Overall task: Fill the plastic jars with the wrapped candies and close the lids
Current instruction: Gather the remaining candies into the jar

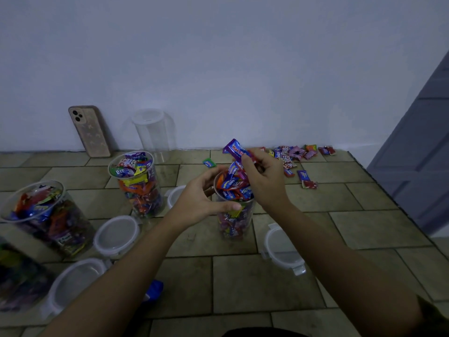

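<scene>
A clear plastic jar (234,222) stands on the tiled floor, heaped with wrapped candies up to its rim. My left hand (199,199) grips the jar near its top, thumb across the front. My right hand (263,177) pinches a purple wrapped candy (234,148) just above the jar's mouth. Loose wrapped candies (295,158) lie scattered by the wall to the right. Two more filled, lidless jars stand at the left: one (138,183) further back and one (48,215) nearer me. An empty clear jar (154,132) stands against the wall.
White clip-on lids lie on the floor: one (281,246) right of the held jar, one (116,235) to its left, another (75,283) nearer me. A phone (90,131) leans on the wall. A grey door (418,152) stands at the right. A green candy (209,163) lies alone.
</scene>
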